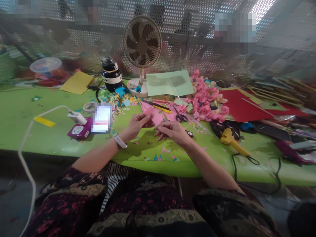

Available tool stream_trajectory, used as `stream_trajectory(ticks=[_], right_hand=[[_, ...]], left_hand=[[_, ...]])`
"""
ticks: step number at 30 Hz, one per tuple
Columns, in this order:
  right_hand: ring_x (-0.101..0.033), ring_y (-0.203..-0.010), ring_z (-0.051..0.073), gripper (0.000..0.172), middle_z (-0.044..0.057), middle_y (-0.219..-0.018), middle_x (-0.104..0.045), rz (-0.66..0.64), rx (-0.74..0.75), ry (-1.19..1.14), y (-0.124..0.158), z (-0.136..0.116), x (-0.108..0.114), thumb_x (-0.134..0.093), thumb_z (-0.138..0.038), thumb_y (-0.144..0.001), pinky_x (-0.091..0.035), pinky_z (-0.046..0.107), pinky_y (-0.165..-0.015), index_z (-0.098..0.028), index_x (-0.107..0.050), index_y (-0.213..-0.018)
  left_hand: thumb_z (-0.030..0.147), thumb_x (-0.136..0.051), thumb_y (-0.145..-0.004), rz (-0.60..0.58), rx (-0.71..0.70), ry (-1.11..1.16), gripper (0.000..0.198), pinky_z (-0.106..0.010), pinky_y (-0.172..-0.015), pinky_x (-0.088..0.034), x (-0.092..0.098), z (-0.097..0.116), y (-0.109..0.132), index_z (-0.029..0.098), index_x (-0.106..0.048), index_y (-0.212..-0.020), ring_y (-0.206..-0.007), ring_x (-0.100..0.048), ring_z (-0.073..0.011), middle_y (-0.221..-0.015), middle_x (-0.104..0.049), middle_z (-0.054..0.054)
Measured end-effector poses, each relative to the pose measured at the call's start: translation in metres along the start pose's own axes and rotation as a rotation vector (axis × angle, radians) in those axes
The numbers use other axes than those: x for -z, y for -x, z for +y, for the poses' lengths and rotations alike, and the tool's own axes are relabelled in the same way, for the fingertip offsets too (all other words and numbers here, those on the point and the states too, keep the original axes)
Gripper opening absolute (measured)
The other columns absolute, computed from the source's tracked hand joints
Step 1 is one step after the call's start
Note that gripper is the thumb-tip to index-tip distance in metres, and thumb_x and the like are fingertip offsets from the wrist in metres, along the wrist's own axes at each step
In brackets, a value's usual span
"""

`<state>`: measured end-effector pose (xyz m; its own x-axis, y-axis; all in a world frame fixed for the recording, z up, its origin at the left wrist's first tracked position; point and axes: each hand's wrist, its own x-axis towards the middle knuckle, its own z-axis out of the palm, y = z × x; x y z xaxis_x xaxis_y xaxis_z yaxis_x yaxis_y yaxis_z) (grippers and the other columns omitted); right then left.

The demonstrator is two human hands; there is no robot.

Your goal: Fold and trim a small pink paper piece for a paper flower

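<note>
A pink sheet of paper (155, 116) lies on the green table (29, 131) in front of me. My left hand (137, 125), with a white watch on the wrist, pinches the paper's left edge. My right hand (172, 131) presses and pinches its lower right edge with curled fingers. Both hands are closed on the paper. Small coloured paper scraps (163, 154) lie near the table's front edge below my hands.
Scissors (181, 116), a yellow cutter (161, 108) and a heap of pink paper flowers (206, 98) lie behind my hands. A yellow glue gun (232, 141) is at right, a phone (101, 119) and charger (77, 118) at left. A fan (142, 49), a dark bottle (111, 76) and coloured sheets stand farther back.
</note>
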<state>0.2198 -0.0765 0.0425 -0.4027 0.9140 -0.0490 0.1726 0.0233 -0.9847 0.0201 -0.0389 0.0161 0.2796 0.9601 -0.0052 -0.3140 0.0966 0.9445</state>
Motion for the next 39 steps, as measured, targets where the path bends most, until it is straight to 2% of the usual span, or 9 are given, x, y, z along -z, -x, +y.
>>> stream_trajectory(ticks=[3,5,7,11,18,22,24,30,39], right_hand=[[-0.065,-0.060,0.014,0.027,0.005,-0.077,-0.072,0.162,0.193,0.157,0.000,0.001,0.010,-0.073,-0.040,-0.084,-0.054,0.028,-0.056,-0.015,-0.073,-0.095],[-0.064,-0.066,0.014,0.031,0.005,-0.087,-0.071,0.276,0.359,0.275,-0.002,0.004,0.016,-0.073,-0.032,-0.084,-0.055,0.029,-0.060,-0.018,-0.073,-0.112],[-0.065,-0.079,0.016,0.034,0.007,-0.102,-0.069,0.265,0.476,0.386,-0.006,0.010,0.019,-0.072,-0.028,-0.085,-0.057,0.031,-0.066,-0.023,-0.074,-0.119],[-0.064,-0.096,0.020,0.017,0.006,-0.102,-0.065,0.203,0.653,0.514,-0.011,0.021,0.020,-0.069,-0.026,-0.091,-0.058,0.036,-0.080,-0.031,-0.082,-0.101],[-0.063,-0.104,0.024,0.019,0.008,-0.111,-0.065,0.297,0.760,0.654,-0.010,0.026,0.017,-0.070,-0.021,-0.091,-0.056,0.038,-0.077,-0.034,-0.083,-0.097],[-0.062,-0.115,0.027,0.011,0.009,-0.120,-0.065,0.334,0.694,0.578,-0.012,0.024,0.011,-0.070,-0.031,-0.092,-0.056,0.046,-0.090,-0.030,-0.081,-0.090],[-0.064,-0.114,0.028,0.017,0.010,-0.118,-0.067,0.366,0.637,0.493,-0.013,0.024,0.007,-0.071,-0.040,-0.092,-0.057,0.047,-0.091,-0.026,-0.078,-0.086],[-0.066,-0.070,0.019,0.039,0.006,-0.080,-0.071,0.328,0.385,0.252,-0.012,0.024,0.000,-0.070,-0.059,-0.088,-0.056,0.035,-0.064,-0.021,-0.070,-0.086],[-0.064,-0.063,0.018,0.041,0.006,-0.075,-0.072,0.347,0.334,0.246,-0.010,0.021,-0.002,-0.073,-0.062,-0.084,-0.055,0.035,-0.058,-0.021,-0.070,-0.082]], left_hand=[[0.054,-0.092,-0.061,-0.025,0.044,0.004,0.047,-0.027,-0.070,-0.061,0.005,0.005,-0.001,0.014,-0.068,-0.073,-0.060,-0.068,-0.0109,-0.067,-0.072,-0.001],[0.051,-0.092,-0.062,-0.088,0.099,-0.006,0.045,-0.026,-0.068,-0.061,0.008,0.008,-0.001,0.014,-0.068,-0.071,-0.058,-0.067,-0.0105,-0.066,-0.072,-0.002],[0.048,-0.092,-0.065,-0.152,0.148,-0.020,0.042,-0.025,-0.068,-0.061,0.009,0.010,0.000,0.014,-0.069,-0.072,-0.058,-0.067,-0.0097,-0.067,-0.072,-0.002],[0.044,-0.091,-0.068,-0.208,0.187,-0.056,0.039,-0.026,-0.073,-0.060,0.008,0.008,0.001,0.013,-0.068,-0.072,-0.060,-0.067,-0.0087,-0.066,-0.070,0.001],[0.042,-0.089,-0.070,-0.186,0.045,-0.133,0.034,-0.027,-0.074,-0.059,0.010,0.002,0.000,0.013,-0.072,-0.076,-0.062,-0.065,-0.0082,-0.069,-0.071,0.001],[0.046,-0.090,-0.068,-0.217,0.035,-0.116,0.039,-0.031,-0.079,-0.061,0.008,0.002,0.002,0.013,-0.075,-0.081,-0.069,-0.071,-0.0114,-0.075,-0.075,-0.002],[0.049,-0.090,-0.068,-0.230,0.038,-0.111,0.043,-0.033,-0.081,-0.062,0.007,0.001,0.003,0.012,-0.075,-0.085,-0.072,-0.074,-0.0136,-0.078,-0.077,-0.004],[0.049,-0.086,-0.074,-0.304,0.045,-0.105,0.042,-0.034,-0.084,-0.062,0.007,-0.002,0.005,0.013,-0.077,-0.093,-0.087,-0.077,-0.0201,-0.094,-0.080,-0.010],[0.046,-0.088,-0.072,-0.308,0.057,-0.131,0.043,-0.032,-0.083,-0.061,0.006,-0.003,0.007,0.015,-0.078,-0.100,-0.094,-0.078,-0.0217,-0.100,-0.081,-0.011]])
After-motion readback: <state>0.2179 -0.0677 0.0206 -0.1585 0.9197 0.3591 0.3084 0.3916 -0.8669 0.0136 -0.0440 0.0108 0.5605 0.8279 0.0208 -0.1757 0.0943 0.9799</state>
